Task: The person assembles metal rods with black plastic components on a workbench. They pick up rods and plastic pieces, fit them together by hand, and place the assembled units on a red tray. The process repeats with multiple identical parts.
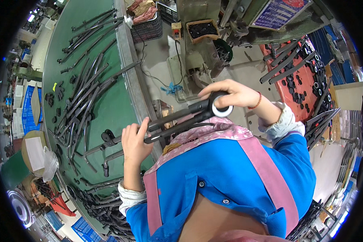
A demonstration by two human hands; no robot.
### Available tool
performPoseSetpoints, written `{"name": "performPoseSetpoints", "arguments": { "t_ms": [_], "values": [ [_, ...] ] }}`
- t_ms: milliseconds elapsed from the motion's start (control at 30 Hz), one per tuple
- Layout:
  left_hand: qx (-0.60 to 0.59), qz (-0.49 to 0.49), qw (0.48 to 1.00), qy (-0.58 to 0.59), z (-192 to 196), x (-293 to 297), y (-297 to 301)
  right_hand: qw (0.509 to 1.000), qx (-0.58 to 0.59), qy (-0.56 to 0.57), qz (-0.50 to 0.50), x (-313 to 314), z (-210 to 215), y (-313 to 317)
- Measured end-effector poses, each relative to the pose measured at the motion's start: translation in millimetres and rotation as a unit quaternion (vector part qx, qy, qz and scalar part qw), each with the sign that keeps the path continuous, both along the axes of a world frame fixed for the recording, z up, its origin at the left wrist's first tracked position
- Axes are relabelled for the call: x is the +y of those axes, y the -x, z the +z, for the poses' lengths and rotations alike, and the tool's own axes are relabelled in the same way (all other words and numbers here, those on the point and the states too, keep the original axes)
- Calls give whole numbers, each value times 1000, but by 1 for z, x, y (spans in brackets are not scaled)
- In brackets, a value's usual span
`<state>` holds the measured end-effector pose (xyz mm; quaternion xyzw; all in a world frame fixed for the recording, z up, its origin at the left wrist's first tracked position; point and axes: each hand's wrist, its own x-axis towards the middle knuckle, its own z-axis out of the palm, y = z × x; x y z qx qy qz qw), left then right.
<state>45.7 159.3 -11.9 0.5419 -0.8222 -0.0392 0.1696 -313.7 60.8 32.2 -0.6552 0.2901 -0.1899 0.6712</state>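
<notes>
- Now gripping: left hand [134,141] closed round bars [177,121] mid-length, right hand [234,93] clamped at ringed end [222,109].
- Held chest-high, beside belt [109,109].
- Looks stiff, weighty metal; best gripped at both ends.

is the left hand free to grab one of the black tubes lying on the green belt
Probably not: the left hand grips the black tube frame together with the right hand, though the black tubes on the green belt lie unobstructed nearby.

bright, even indoor light, soft shadows; strong fisheye bending toward a black rim, edges slightly blurred.
</notes>
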Motion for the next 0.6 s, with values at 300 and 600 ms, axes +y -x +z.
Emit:
{"name": "performPoseSetpoints", "arguments": {
  "t_ms": [300, 600],
  "values": [
    [-28, -63, 996, 53, 19, -107, 114, 853, 71, 155, -493, -23, -46, 87],
    [-46, -92, 994, 40, 38, -191, 126, 829, 101, 47, -549, -77, -39, 102]
  ]
}}
